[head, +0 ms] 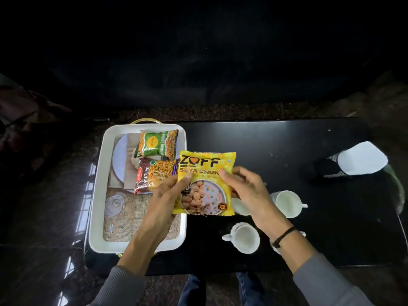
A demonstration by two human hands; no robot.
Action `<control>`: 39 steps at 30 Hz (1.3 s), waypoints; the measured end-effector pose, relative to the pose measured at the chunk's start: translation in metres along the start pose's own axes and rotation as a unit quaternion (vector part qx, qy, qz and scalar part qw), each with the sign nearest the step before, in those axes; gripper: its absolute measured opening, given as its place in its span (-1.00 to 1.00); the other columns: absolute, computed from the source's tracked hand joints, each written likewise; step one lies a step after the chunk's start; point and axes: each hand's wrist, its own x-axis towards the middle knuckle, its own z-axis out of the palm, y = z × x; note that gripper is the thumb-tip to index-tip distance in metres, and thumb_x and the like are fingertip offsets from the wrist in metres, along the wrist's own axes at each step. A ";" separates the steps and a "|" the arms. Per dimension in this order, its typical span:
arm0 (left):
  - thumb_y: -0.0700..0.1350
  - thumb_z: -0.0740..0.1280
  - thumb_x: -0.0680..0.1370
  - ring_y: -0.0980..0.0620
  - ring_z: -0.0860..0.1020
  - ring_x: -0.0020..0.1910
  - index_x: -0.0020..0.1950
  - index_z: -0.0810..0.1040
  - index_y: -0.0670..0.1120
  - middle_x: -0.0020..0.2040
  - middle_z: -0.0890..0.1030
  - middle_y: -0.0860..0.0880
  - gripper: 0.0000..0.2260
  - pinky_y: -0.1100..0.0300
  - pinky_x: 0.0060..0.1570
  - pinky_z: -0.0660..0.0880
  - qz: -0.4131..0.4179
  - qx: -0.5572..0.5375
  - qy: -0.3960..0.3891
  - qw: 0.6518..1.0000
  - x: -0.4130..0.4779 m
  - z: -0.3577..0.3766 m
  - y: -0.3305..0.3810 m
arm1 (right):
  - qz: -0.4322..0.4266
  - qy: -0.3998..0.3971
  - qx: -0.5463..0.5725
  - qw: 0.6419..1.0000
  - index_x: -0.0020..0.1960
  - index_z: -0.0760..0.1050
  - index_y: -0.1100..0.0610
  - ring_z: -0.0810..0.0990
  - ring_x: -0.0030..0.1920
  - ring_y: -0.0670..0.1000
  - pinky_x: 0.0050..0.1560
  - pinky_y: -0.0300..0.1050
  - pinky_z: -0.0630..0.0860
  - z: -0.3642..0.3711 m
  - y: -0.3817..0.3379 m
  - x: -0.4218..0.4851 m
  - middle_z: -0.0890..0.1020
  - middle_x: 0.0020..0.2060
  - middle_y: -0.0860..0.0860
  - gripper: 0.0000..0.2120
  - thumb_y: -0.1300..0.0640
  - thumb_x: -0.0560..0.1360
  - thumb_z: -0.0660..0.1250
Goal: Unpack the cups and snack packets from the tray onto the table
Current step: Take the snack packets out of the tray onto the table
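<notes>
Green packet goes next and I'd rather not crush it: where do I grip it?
Probably the left edge of the green packet, from above: it lies flat, the tray floor is free there, the tray wall crowds its right and the red packet its near end.

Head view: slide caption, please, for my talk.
Left hand and right hand hold the yellow packet over the tray rim; green packet, red packet inside.
</notes>
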 end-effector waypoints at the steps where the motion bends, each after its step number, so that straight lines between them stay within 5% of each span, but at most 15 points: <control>1: 0.06 0.52 0.45 -0.17 0.73 0.05 0.22 0.61 -0.17 0.10 0.74 -0.21 -0.55 0.06 -0.05 0.69 -0.003 0.006 -0.019 1.000 0.000 0.004 0.000 | 0.001 0.003 0.009 1.000 0.05 0.63 0.07 0.76 -0.08 -0.08 -0.20 -0.35 0.60 -0.004 -0.002 0.002 0.78 -0.05 -0.03 -0.71 -0.13 0.49 0.48; 6: -0.11 0.56 0.39 -0.15 0.74 0.01 0.14 0.66 -0.16 0.10 0.74 -0.22 -0.65 0.09 -0.15 0.69 -0.004 -0.028 -0.006 1.000 0.008 0.021 -0.003 | -0.001 0.006 0.005 1.000 0.15 0.61 0.07 0.76 -0.02 -0.08 -0.13 -0.27 0.64 -0.014 0.000 0.012 0.78 -0.02 -0.07 -0.69 -0.02 0.47 0.54; 10: 0.01 0.45 0.53 -0.25 0.65 0.22 0.20 0.67 -0.17 0.17 0.71 -0.19 -0.67 -0.15 0.24 0.57 -0.005 -0.024 -0.001 1.000 0.019 0.029 -0.001 | -0.022 0.045 0.005 0.999 0.13 0.64 0.06 0.75 -0.06 -0.16 -0.21 -0.36 0.61 -0.023 0.002 0.022 0.77 -0.05 -0.12 -0.80 0.03 0.54 0.48; 14: 0.00 0.54 0.42 -0.29 0.72 0.02 0.01 0.72 -0.08 -0.02 0.76 -0.18 -0.76 -0.15 0.06 0.66 0.026 -0.014 0.081 0.996 0.032 0.038 -0.002 | -0.023 0.045 -0.040 0.998 0.11 0.63 0.00 0.75 -0.07 -0.16 -0.14 -0.27 0.62 -0.030 0.003 0.033 0.77 -0.06 -0.13 -0.79 -0.07 0.53 0.46; 19: -0.03 0.51 0.52 -0.09 0.75 -0.02 0.03 0.69 -0.04 -0.11 0.77 -0.02 -0.86 0.06 -0.04 0.67 0.074 0.050 0.160 0.983 0.061 0.056 0.000 | -0.013 0.124 -0.049 0.991 0.10 0.60 0.02 0.75 -0.13 -0.12 -0.08 -0.09 0.68 -0.036 -0.003 0.065 0.76 -0.12 -0.09 -0.71 -0.09 0.47 0.52; 25: -0.08 0.44 0.59 0.13 0.66 0.10 0.31 0.59 -0.10 0.16 0.70 -0.03 -0.70 0.18 0.20 0.60 0.129 0.140 0.164 0.968 0.100 0.064 0.021 | -0.042 0.152 -0.135 0.978 0.29 0.51 0.02 0.64 0.02 -0.13 -0.14 -0.31 0.49 -0.034 -0.016 0.114 0.65 0.11 -0.12 -0.61 -0.09 0.53 0.45; 28: -0.20 0.41 0.61 0.06 0.53 0.36 0.51 0.43 -0.07 0.41 0.55 -0.01 -0.53 0.15 0.37 0.47 0.159 0.265 0.145 0.940 0.107 0.059 0.018 | -0.066 0.163 -0.231 0.957 0.35 0.46 0.07 0.58 0.09 -0.08 -0.02 -0.29 0.47 -0.037 -0.012 0.126 0.56 0.19 -0.08 -0.54 -0.05 0.53 0.46; 31: -0.21 0.37 0.63 0.02 0.35 0.52 0.57 0.36 0.02 0.56 0.38 0.01 -0.48 0.13 0.43 0.32 0.214 0.422 0.113 0.874 0.106 0.056 0.008 | -0.127 0.163 -0.305 0.930 0.16 0.58 0.03 0.59 0.10 -0.03 0.11 -0.12 0.55 -0.038 -0.005 0.124 0.56 0.14 -0.02 -0.76 0.08 0.51 0.48; 34: -0.14 0.31 0.66 0.02 0.21 0.60 0.59 0.34 0.03 0.65 0.21 0.01 -0.51 0.08 0.47 0.31 0.236 0.557 0.050 0.795 0.107 0.056 -0.002 | -0.142 0.132 -0.372 0.908 0.10 0.62 0.02 0.60 0.04 -0.01 0.05 -0.04 0.60 -0.034 0.002 0.121 0.51 0.10 -0.01 -0.85 0.09 0.54 0.45; 39: -0.10 0.22 0.69 -0.03 0.05 0.65 0.65 0.17 0.04 0.69 0.02 -0.04 -0.47 0.05 0.58 0.10 0.214 0.666 0.042 0.713 0.113 0.060 -0.005 | -0.128 0.103 -0.406 0.899 0.21 0.60 0.04 0.58 0.12 0.00 0.04 -0.07 0.59 -0.029 0.006 0.123 0.49 0.13 -0.01 -0.77 0.08 0.56 0.43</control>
